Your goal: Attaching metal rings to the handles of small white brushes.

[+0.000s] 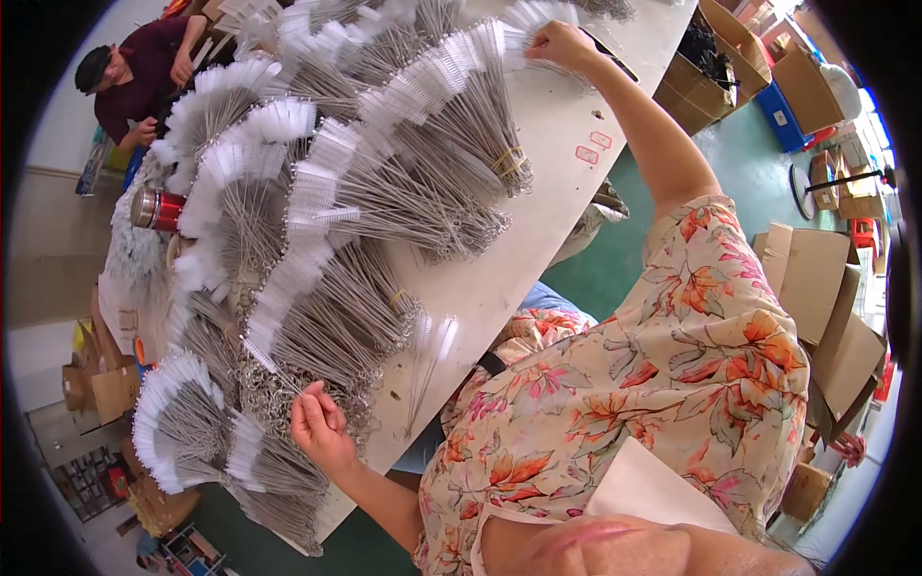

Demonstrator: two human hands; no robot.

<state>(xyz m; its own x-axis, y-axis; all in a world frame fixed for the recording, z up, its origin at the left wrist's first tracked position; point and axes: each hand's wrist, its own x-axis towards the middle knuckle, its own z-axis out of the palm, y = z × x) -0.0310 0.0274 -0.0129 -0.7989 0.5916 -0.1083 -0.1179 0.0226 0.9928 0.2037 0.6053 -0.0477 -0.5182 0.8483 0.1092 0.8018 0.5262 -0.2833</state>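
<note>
My left hand (322, 422) is closed in a pinch on a thin wire brush (259, 355) with white bristles, held over a heap of looped wire ends. My right hand (562, 46) reaches to the far right of the table, fingers curled beside white bristles and thin wire stems; what they grip is hidden. Between the hands lie fanned piles of wire brushes (375, 187), bristles on the far side. One bundle (514, 168) has a yellowish band round its stems. A few loose brushes (432, 350) lie apart near the table edge.
The pale table (557, 206) runs diagonally, its near edge against my body. A red metal cup (157, 209) stands among the far piles. Across the table, a person in a dark cap (144, 77) works. Cardboard boxes (807, 278) and a blue crate (783, 117) stand on the right.
</note>
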